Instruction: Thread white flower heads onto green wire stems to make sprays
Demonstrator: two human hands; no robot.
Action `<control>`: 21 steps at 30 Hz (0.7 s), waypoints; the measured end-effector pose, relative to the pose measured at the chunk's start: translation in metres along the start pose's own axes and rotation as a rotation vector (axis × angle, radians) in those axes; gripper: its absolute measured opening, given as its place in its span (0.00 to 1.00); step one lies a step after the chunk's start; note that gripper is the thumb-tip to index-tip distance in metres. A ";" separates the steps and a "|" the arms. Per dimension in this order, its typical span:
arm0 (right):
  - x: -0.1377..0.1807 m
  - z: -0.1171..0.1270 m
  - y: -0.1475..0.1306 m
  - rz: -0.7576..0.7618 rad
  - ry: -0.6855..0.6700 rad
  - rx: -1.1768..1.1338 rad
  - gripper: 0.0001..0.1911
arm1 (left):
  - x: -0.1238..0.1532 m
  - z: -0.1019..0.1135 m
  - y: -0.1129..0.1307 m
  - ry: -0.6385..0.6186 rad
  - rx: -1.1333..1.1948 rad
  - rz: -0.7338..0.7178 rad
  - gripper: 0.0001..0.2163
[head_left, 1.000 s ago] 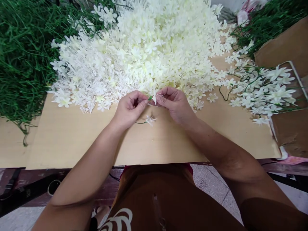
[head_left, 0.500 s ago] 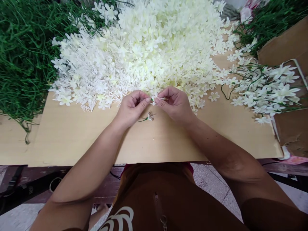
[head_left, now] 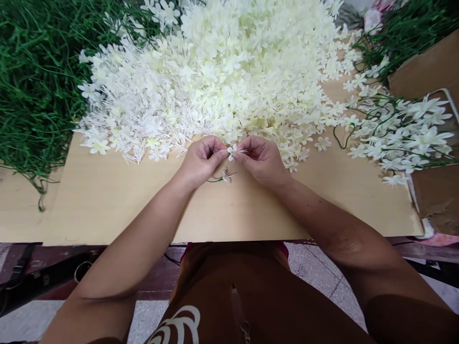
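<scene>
Between my two hands is a small white artificial flower (head_left: pixel 232 152) with thin white stamens. My left hand (head_left: pixel 202 160) pinches a green stem at the flower's left side; most of that stem is hidden by the fingers. On the other side, my right hand (head_left: pixel 263 160) has thumb and forefinger closed on the flower's petals and stamens. Just below the hands hangs a second blossom (head_left: pixel 227 177) on a curved green stem, which runs under my left hand. Loose white flowers (head_left: pixel 247 91) are heaped right behind my fingers.
Green plastic stems (head_left: pixel 36 95) pile up at the left, with more green stems (head_left: pixel 426 38) at the far right. White flowers on stems (head_left: pixel 412 129) lie by a cardboard box (head_left: pixel 435 191). The wooden board (head_left: pixel 118 205) ends just before my body.
My hands stay close together, pinching. The flower between them shows more clearly now, its petals spread beside my right fingertips. The view has shifted slightly.
</scene>
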State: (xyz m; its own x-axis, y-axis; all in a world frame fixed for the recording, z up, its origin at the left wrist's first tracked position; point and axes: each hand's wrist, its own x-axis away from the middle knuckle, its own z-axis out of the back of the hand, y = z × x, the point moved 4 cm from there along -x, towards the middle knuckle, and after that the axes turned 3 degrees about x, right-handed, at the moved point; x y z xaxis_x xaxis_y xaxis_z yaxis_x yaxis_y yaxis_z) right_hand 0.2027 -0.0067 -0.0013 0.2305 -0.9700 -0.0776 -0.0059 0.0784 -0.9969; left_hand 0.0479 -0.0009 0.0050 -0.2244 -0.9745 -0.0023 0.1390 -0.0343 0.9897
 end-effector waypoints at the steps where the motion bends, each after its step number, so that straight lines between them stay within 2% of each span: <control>1: 0.000 -0.001 0.001 0.005 0.011 0.002 0.22 | 0.000 0.000 0.000 0.001 -0.008 0.005 0.16; 13: -0.001 -0.001 -0.005 0.067 0.106 0.080 0.23 | 0.000 -0.003 0.001 -0.022 -0.080 -0.010 0.18; 21: -0.001 0.001 -0.003 0.001 0.030 -0.042 0.22 | 0.002 -0.008 0.005 -0.150 -0.080 -0.010 0.21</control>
State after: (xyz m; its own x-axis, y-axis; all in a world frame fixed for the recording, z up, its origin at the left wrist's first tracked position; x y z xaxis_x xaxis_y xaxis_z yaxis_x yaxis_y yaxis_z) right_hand 0.2036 -0.0060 0.0022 0.2010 -0.9765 -0.0781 -0.0473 0.0699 -0.9964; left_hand 0.0555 -0.0043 0.0092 -0.3669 -0.9301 0.0152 0.2113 -0.0674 0.9751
